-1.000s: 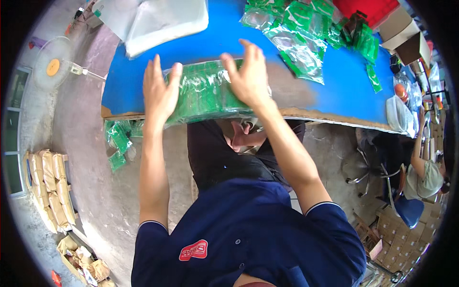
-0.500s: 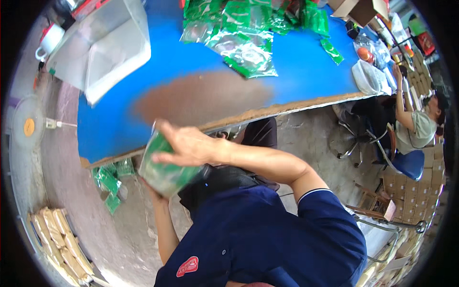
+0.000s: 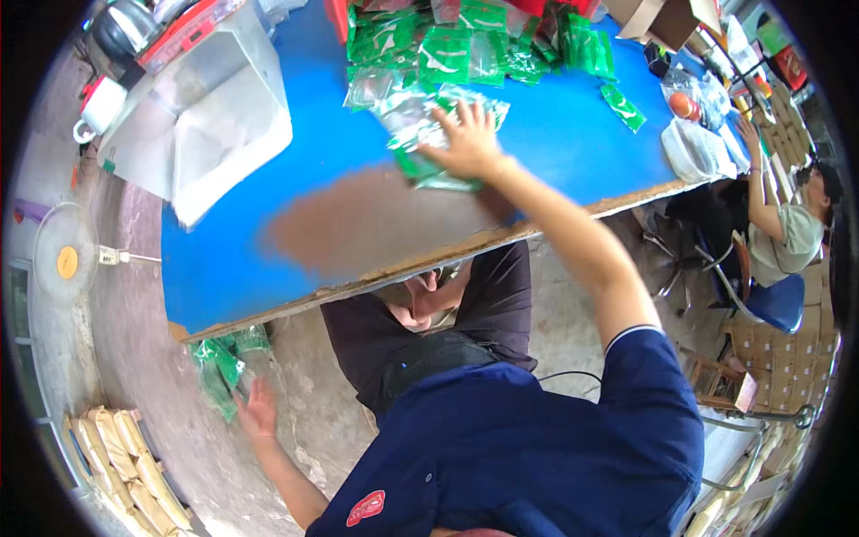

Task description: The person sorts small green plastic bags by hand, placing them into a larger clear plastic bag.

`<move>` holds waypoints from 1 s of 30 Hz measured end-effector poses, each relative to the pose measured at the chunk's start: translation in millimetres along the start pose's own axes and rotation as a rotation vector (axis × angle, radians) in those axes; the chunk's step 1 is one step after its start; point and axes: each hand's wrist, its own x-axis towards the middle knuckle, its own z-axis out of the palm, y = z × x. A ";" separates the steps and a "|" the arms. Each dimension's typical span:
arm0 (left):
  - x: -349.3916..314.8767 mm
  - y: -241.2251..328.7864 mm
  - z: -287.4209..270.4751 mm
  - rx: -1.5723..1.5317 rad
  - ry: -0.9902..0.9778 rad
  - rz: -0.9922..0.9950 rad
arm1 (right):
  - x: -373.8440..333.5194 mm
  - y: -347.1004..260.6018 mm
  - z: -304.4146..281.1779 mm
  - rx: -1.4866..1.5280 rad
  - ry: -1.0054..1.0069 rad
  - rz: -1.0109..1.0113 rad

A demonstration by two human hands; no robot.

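My right hand [image 3: 467,145] lies with spread fingers on a clear plastic bag with green edges [image 3: 407,161] on the blue table [image 3: 331,80]. Beyond it spreads a heap of green and clear plastic bags [image 3: 385,40]. My left hand [image 3: 259,410] is down past the table's front left corner, palm showing and fingers apart, with nothing in it. Just beyond its fingertips are several green packets [image 3: 215,362], low beside the table; whether the hand touches them I cannot tell.
A translucent plastic bin [image 3: 228,125] stands at the table's left end, near a white mug [image 3: 103,103]. A fan [image 3: 67,261] and stacked tan packets [image 3: 125,456] are at far left. At right are a clear plastic tub [image 3: 687,152], an open carton [image 3: 658,18] and a seated person [image 3: 780,237].
The green and clear packet between my hands has left them. My left hand has moved down and left, toward the packets there; my right hand has reached forward onto a bag.
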 end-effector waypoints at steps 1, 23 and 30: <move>-5.9 -28.4 25.2 0.170 -0.171 -0.114 | -10.0 -30.6 3.7 0.031 0.033 0.076; -73.5 -259.8 190.5 0.608 -0.465 0.170 | -130.0 -146.5 -51.1 0.116 0.287 -0.390; -81.6 -242.8 190.8 0.737 -0.386 0.126 | -50.3 -145.9 -31.6 0.459 0.116 -0.362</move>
